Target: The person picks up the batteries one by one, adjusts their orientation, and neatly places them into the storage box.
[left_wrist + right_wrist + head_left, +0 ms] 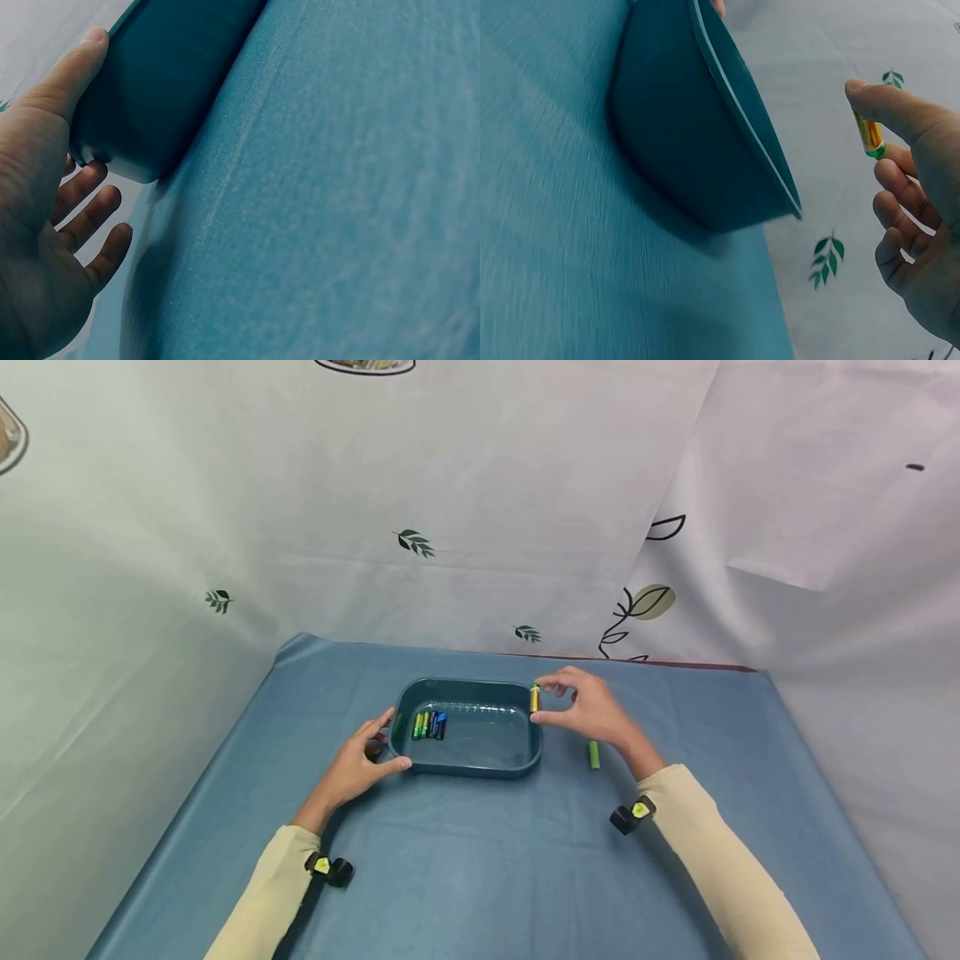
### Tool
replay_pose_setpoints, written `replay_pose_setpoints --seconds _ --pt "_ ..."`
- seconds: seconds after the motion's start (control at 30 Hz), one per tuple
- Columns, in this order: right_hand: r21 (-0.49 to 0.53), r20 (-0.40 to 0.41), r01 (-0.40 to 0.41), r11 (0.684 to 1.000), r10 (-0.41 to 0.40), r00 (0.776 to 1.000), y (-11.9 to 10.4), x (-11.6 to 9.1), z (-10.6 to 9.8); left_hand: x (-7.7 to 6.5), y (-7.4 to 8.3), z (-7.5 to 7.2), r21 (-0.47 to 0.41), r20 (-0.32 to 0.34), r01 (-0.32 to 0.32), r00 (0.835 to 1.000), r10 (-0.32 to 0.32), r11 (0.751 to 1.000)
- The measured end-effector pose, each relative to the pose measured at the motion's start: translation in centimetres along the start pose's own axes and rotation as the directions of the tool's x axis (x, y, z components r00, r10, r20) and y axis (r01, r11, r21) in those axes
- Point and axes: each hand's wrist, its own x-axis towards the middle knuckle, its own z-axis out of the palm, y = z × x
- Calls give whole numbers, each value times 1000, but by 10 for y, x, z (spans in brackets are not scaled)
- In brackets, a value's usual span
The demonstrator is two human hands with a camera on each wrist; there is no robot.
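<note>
A dark teal rectangular tray (487, 770) stands on the blue cloth. Inside, toward its left end, several batteries (428, 725) in green, yellow, blue and black lie side by side. My left hand (358, 767) is at the tray's left end, thumb along the near rim and fingers around the end wall; in the left wrist view the tray's corner (142, 97) sits between thumb and fingers. My right hand (588, 706) pinches a yellow battery (535, 698) with a green end between thumb and fingertips, lengthwise, over the tray's right rim. The right wrist view shows this battery (869, 135) above rim height.
A green battery (594, 755) lies on the cloth (480, 860) right of the tray, below my right wrist. Pale fabric walls (480, 485) with printed leaves rise behind the table and at both sides. Each sleeve carries a small black wrist camera (341, 872).
</note>
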Motion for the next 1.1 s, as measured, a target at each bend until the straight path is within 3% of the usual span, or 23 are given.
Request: replay_pose_setpoints --seconds 0.7,1.1 --pt "95 88 35 995 -44 995 -24 42 44 0 1 0 -5 3 8 1000 -8 1000" --pt "120 130 7 993 -23 991 -33 52 68 0 1 -1 8 1 -3 1000 3 1000"
